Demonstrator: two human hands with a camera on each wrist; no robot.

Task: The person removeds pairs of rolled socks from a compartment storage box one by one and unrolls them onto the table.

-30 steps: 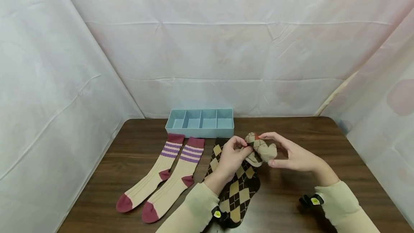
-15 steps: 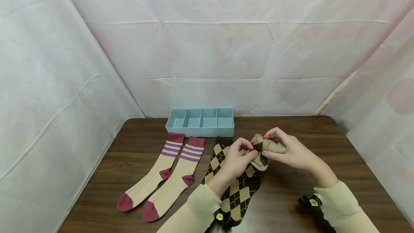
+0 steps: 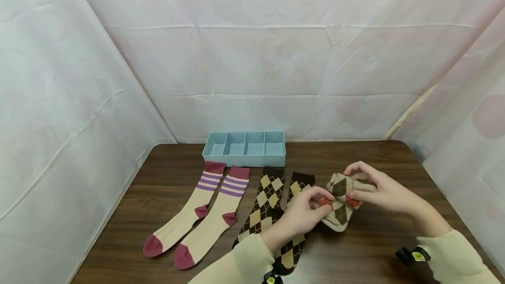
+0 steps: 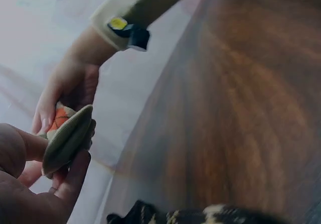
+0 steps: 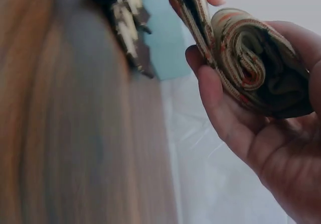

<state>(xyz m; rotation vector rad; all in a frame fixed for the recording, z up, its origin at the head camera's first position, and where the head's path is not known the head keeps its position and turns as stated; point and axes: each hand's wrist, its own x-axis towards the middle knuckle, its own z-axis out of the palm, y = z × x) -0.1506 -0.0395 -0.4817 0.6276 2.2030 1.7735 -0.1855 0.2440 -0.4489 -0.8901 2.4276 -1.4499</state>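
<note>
Both hands hold a beige argyle sock bundle (image 3: 340,207) with olive and orange diamonds, above the right part of the table. My left hand (image 3: 300,216) pinches its left edge between thumb and fingers. On the right side, my right hand (image 3: 388,189) grips the rolled part with thumb and curled fingers. Seen from the right wrist, the rolled sock fabric (image 5: 246,66) forms a spiral, with a flat layer running out from it toward the left hand. The left wrist view shows the folded sock edge (image 4: 67,138) between the fingers. Whether the bundle is one sock or two cannot be told.
Dark brown and tan argyle socks (image 3: 262,200) lie under and beside my left forearm. Left of them are two cream socks (image 3: 211,216) with maroon toes and purple stripes. A light blue four-compartment box (image 3: 244,160) stands at the table's back edge (image 3: 335,143).
Both hands have moved right with the argyle bundle, uncovering more of the dark argyle socks. My right hand, earlier spread beside the bundle, now grips it. The left hand keeps its pinch.
</note>
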